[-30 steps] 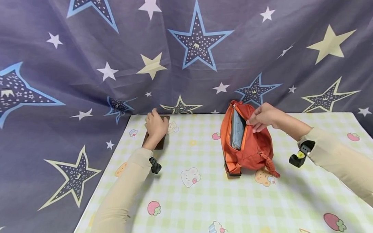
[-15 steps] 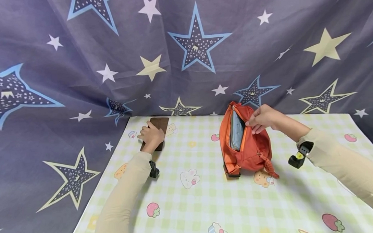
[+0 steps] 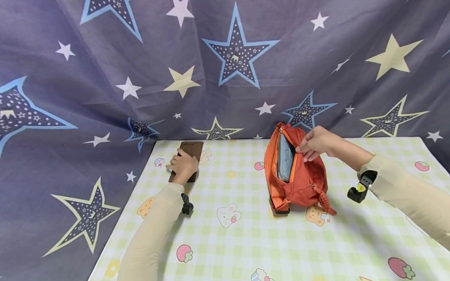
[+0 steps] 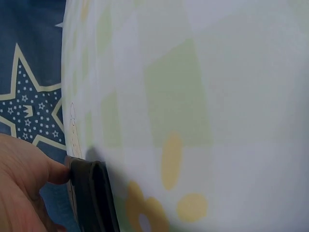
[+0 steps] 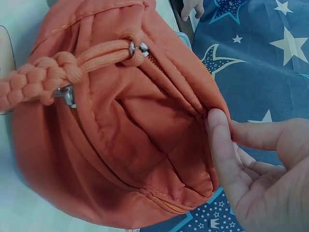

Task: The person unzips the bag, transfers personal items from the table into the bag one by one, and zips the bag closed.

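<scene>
My left hand (image 3: pixel 183 164) lies over a dark brown wallet (image 3: pixel 193 149) at the table's back left corner, its fingers bent about the edges. In the left wrist view a digit presses the end of the folded wallet (image 4: pixel 89 193); the rest of that grip is hidden. Farther right, my right hand (image 3: pixel 316 143) pinches the rim of a red-orange bag (image 3: pixel 310 179) between thumb and fingers, holding the zipped mouth apart. Inside the opening stands a flat blue-grey item (image 3: pixel 286 159) with rounded corners. The right wrist view shows the bag's pinched edge and a braided cord (image 5: pixel 41 79).
A checked cloth with cartoon prints covers the table (image 3: pixel 228 248). Behind and to the left hangs a dark curtain (image 3: pixel 108 99) with stars, meeting the table's edges. The bag's strap buckle (image 3: pixel 281 211) rests on the table in front of it.
My left hand has slid back toward me and slightly left over the wallet, baring its far end. The right hand keeps its pinch on the bag, which stays in place.
</scene>
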### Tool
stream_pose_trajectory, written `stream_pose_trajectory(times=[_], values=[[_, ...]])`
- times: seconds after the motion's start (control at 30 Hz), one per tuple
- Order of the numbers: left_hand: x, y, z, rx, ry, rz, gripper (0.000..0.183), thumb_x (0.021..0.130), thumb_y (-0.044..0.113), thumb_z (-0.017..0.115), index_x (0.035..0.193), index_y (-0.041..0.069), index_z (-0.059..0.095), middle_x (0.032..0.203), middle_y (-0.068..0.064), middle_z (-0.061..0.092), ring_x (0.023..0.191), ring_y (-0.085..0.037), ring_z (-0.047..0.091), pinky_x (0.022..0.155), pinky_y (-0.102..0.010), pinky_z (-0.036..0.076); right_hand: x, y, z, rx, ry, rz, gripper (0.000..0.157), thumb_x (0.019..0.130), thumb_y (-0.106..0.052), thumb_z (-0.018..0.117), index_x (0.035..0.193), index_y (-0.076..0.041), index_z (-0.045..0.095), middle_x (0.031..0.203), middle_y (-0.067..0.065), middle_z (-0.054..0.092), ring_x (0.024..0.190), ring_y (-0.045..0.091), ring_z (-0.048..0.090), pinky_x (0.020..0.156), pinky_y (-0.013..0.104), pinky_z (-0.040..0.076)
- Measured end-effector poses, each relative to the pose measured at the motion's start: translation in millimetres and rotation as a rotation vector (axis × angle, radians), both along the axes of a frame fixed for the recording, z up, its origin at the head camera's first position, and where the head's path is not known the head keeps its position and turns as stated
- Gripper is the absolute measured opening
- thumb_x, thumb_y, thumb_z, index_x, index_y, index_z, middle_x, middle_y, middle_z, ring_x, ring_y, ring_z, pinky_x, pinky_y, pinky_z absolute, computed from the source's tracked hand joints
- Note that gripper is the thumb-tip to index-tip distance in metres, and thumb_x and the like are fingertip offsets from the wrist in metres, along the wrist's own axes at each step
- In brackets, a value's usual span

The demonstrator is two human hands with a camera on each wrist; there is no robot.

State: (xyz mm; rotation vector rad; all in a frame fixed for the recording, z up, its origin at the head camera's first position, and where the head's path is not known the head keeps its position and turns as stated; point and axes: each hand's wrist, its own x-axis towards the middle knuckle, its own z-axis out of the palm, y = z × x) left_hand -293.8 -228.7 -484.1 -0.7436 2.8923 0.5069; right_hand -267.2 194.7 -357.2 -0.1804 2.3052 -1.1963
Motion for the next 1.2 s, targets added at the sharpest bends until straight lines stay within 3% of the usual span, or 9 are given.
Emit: stream_pose_trajectory(times=[0.37, 0.67, 0.83, 1.03, 1.2], values=[[-5.0, 1.7, -0.9, -0.012, -0.015, 0.031, 0.08, 0.109, 0.039, 0.044, 0.159, -0.008, 0.003, 0.158, -0.039, 0.018, 0.148, -0.055, 0.022, 0.119, -0.07, 0.023, 0.7, 1.0, -0.7, 0.009, 0.004, -0.001, 0.02, 0.099, -0.011, 0.066, 0.099, 0.009, 0.068, 0.075, 0.002, 0.073, 0.068, 0.015, 0.073, 0.075, 0.036, 0.064], [-6.0, -1.6, 4.3, -0.016, -0.014, 0.032, 0.085, 0.106, 0.041, 0.049, 0.153, -0.02, 0.012, 0.152, -0.043, 0.023, 0.14, -0.058, 0.029, 0.113, -0.069, 0.031, 1.7, 2.4, -1.6, 0.01, 0.008, -0.008, 0.019, 0.099, -0.011, 0.066, 0.099, 0.009, 0.068, 0.074, 0.002, 0.073, 0.068, 0.015, 0.073, 0.075, 0.035, 0.064], [-6.9, -7.4, 5.5, -0.015, -0.013, 0.016, 0.08, 0.105, 0.043, 0.053, 0.149, -0.018, 0.028, 0.147, -0.042, 0.029, 0.136, -0.057, 0.032, 0.11, -0.068, 0.035, 2.2, 2.2, -1.2, 0.0, 0.011, -0.004, 0.02, 0.099, -0.011, 0.067, 0.1, 0.009, 0.068, 0.074, 0.001, 0.073, 0.068, 0.014, 0.073, 0.073, 0.034, 0.064], [-8.6, -16.2, 9.7, 0.046, 0.037, 0.046, 0.068, 0.096, 0.042, 0.067, 0.138, -0.01, 0.053, 0.145, -0.039, 0.032, 0.138, -0.055, 0.031, 0.109, -0.064, 0.04, 2.7, 2.4, -1.9, -0.001, 0.012, -0.005, 0.021, 0.099, -0.01, 0.066, 0.102, 0.01, 0.067, 0.074, 0.002, 0.073, 0.067, 0.014, 0.073, 0.073, 0.034, 0.064], [-7.5, -25.2, 19.8, 0.121, 0.075, 0.049, 0.052, 0.093, 0.028, 0.07, 0.129, -0.01, 0.06, 0.14, -0.037, 0.042, 0.135, -0.053, 0.034, 0.108, -0.056, 0.042, 3.2, 1.7, -2.5, 0.001, 0.017, -0.012, 0.02, 0.099, -0.01, 0.066, 0.1, 0.01, 0.067, 0.074, 0.002, 0.073, 0.067, 0.015, 0.073, 0.073, 0.035, 0.064]])
